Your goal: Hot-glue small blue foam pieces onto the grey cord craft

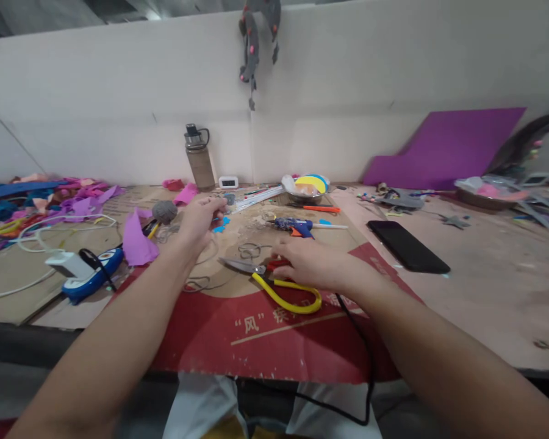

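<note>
My left hand is over the cardboard with its fingers curled together beside some blue scraps. Whatever those fingers hold, if anything, is hidden. A grey yarn ball sits left of that hand, and loose grey yarn trails across the board between both hands. My right hand is closed around the red part near the pivot of a pair of scissors with yellow handles. The scissors' blades point left. Just beyond my right hand lies a blue glue gun with a white glue stick in it.
A black phone lies to the right. At left are a blue power strip, a white cable and a heap of coloured fabric. A bottle, an orange-handled tool and a bowl stand farther back.
</note>
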The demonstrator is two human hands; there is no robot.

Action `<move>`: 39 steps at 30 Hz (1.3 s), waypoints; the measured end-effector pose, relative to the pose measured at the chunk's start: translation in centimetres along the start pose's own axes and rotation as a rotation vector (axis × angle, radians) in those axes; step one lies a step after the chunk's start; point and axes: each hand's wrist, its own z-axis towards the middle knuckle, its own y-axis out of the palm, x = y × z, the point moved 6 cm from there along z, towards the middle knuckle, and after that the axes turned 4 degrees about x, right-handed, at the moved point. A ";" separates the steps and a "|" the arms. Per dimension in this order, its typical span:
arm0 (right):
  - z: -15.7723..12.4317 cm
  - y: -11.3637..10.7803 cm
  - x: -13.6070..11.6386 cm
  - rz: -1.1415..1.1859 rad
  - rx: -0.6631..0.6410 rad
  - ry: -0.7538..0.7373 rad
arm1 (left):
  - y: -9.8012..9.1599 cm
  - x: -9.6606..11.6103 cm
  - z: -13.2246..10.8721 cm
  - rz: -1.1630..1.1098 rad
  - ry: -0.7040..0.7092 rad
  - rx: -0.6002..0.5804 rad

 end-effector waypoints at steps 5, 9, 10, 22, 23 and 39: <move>-1.6 -0.1 -2.3 -0.148 -0.122 -0.077 | -1.4 0.6 0.9 0.003 0.097 0.097; -1.5 0.3 -2.6 -0.226 -0.125 -0.031 | -1.9 0.8 1.3 -0.013 0.134 0.108; -1.3 0.6 -2.6 -0.216 -0.120 -0.019 | -2.1 0.9 1.5 -0.017 0.132 0.109; 1.1 0.0 -0.6 0.201 0.395 -0.156 | -3.3 0.6 2.2 -0.115 0.054 0.192; 1.2 -0.1 -0.3 0.206 0.427 -0.157 | -3.1 0.4 2.2 -0.126 0.040 0.180; 1.3 -1.1 1.9 -0.076 0.619 0.036 | -0.2 -0.1 0.2 -0.140 -0.091 -0.005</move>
